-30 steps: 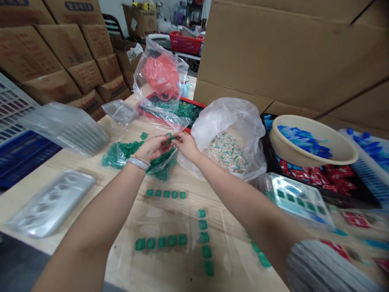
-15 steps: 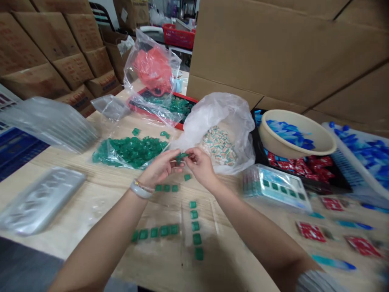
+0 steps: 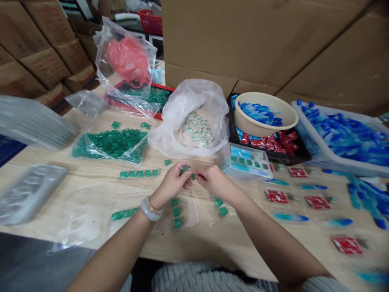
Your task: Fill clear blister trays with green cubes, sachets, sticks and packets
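Note:
My left hand (image 3: pixel 172 180) is closed around a small green translucent square piece (image 3: pixel 184 168). Facing it, my right hand (image 3: pixel 214 180) pinches with its fingertips at another green piece next to the left fingers. Below the hands, similar squares lie in a column (image 3: pixel 176 212), its upper end hidden by my left hand. More squares (image 3: pixel 223 211) show partly from under my right hand. To the left are a row of green squares (image 3: pixel 139 173) and a lower row (image 3: pixel 121 214), partly covered by my left forearm. One loose square (image 3: pixel 167 162) lies just beyond my left hand.
Beyond lie a heap of green pieces (image 3: pixel 112 144) on plastic and a white bag (image 3: pixel 197 93) of small striped pieces. At right stand a box-like clear pack (image 3: pixel 246 161), a cream basin (image 3: pixel 264 129) and a white basket (image 3: pixel 337 158). Red packets (image 3: pixel 276 196) lie near my right arm.
The view has turned right. My hands have come nearer and drawn slightly apart. More of the upper row and green squares by my right hand now show.

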`<control>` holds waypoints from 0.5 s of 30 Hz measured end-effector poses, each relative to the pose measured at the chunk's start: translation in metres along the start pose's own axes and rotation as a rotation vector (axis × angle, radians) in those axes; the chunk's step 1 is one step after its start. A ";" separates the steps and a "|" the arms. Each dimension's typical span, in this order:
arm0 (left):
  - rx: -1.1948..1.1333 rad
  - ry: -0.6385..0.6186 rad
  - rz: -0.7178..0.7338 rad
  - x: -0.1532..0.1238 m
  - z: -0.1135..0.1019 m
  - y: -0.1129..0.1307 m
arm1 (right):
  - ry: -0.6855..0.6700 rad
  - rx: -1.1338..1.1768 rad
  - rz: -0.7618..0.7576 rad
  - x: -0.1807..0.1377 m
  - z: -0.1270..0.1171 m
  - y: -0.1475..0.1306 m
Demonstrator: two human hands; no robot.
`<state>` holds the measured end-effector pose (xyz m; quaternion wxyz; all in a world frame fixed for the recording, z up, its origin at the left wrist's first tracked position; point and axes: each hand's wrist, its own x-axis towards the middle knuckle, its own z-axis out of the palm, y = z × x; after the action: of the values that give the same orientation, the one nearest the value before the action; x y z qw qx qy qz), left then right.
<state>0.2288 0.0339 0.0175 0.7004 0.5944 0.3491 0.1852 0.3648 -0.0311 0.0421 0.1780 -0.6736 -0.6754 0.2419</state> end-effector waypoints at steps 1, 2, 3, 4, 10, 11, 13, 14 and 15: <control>-0.018 -0.013 -0.018 -0.001 0.003 -0.002 | -0.024 -0.027 -0.009 -0.004 -0.002 0.000; -0.031 -0.028 -0.037 -0.002 0.006 -0.004 | -0.050 -0.039 -0.022 -0.009 -0.003 -0.001; -0.038 -0.045 -0.054 -0.002 0.008 -0.005 | -0.074 -0.044 -0.038 -0.013 -0.004 0.000; -0.041 -0.063 -0.065 -0.003 0.010 -0.006 | -0.094 -0.047 -0.049 -0.016 -0.005 0.000; -0.038 -0.118 -0.098 -0.009 0.019 -0.004 | -0.024 -0.033 0.039 -0.029 0.001 0.007; -0.042 -0.111 -0.101 -0.009 0.022 -0.004 | 0.027 0.005 0.069 -0.031 0.004 0.008; -0.051 -0.074 -0.088 -0.009 0.027 -0.008 | 0.128 0.104 0.125 -0.033 0.010 0.010; -0.064 -0.055 -0.080 -0.008 0.029 -0.011 | 0.169 0.160 0.149 -0.034 0.013 0.011; -0.085 -0.044 -0.077 -0.007 0.032 -0.013 | 0.204 0.225 0.174 -0.035 0.016 0.012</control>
<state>0.2441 0.0036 0.0086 0.7389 0.5544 0.3480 0.1598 0.3667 -0.0676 0.0254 0.2985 -0.7264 -0.5614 0.2608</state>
